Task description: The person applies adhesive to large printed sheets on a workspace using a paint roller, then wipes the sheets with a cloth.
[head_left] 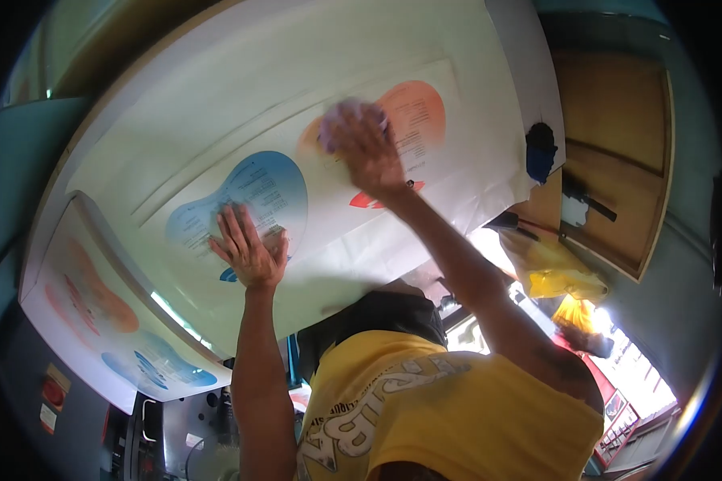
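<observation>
My left hand point(251, 250) lies flat with fingers spread on a blue printed shape point(273, 180) with small lines of text. Farther up and to the right, my right hand point(371, 156) presses a crumpled light purple cloth point(351, 106) against the sheet. Motion blurs this hand somewhat. The cloth partly covers an orange printed shape point(421, 112), also with text. Both shapes are on a white sheet point(329, 240) spread over a large pale work surface point(241, 72). A small red print point(369, 198) shows below my right wrist.
A second printed sheet point(96, 321) with orange and blue shapes shows at lower left. A dark blue and black object point(541, 152) rests on the surface's right edge. Beyond are a wooden shelf point(618, 104) and a yellow bag point(565, 280).
</observation>
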Demonstrator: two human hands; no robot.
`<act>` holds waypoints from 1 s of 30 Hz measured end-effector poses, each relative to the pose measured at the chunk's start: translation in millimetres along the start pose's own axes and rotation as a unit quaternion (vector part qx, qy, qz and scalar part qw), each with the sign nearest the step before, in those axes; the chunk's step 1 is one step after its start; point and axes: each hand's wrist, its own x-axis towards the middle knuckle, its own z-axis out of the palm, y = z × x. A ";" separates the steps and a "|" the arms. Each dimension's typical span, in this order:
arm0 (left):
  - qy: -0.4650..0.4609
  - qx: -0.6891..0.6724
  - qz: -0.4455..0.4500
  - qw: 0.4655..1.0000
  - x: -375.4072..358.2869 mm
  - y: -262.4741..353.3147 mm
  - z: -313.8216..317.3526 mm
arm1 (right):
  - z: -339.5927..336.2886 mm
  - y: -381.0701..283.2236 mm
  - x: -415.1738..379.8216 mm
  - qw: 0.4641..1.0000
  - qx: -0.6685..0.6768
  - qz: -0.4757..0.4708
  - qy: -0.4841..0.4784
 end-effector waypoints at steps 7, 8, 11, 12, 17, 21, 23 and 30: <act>0.004 0.031 0.010 0.999 -4.0 -0.3 6.7 | -31.1 133.0 36.2 0.993 -0.098 0.064 0.022; 0.004 0.030 0.011 0.999 -4.2 0.1 6.4 | -34.7 138.9 39.2 0.991 -0.111 0.076 0.014; 0.006 0.031 0.006 0.999 -3.2 0.3 6.7 | -28.9 150.1 37.7 0.984 -0.119 0.124 0.035; 0.003 0.032 0.001 0.999 -2.5 1.6 6.7 | -27.9 149.6 38.6 0.983 -0.117 0.137 0.041; 0.002 0.029 -0.003 1.000 -2.5 2.0 3.5 | -28.9 137.3 28.4 0.966 -0.131 0.222 0.035; 0.009 0.027 0.002 1.000 -4.5 1.8 5.9 | -36.8 129.5 2.3 0.959 -0.138 0.245 0.022; 0.009 0.026 0.000 1.000 -4.0 2.2 4.3 | -42.5 119.7 -11.9 0.951 -0.157 0.263 0.035; -0.003 0.028 -0.005 1.000 -3.8 5.8 -0.4 | -60.3 117.7 -85.5 0.955 -0.179 0.236 0.024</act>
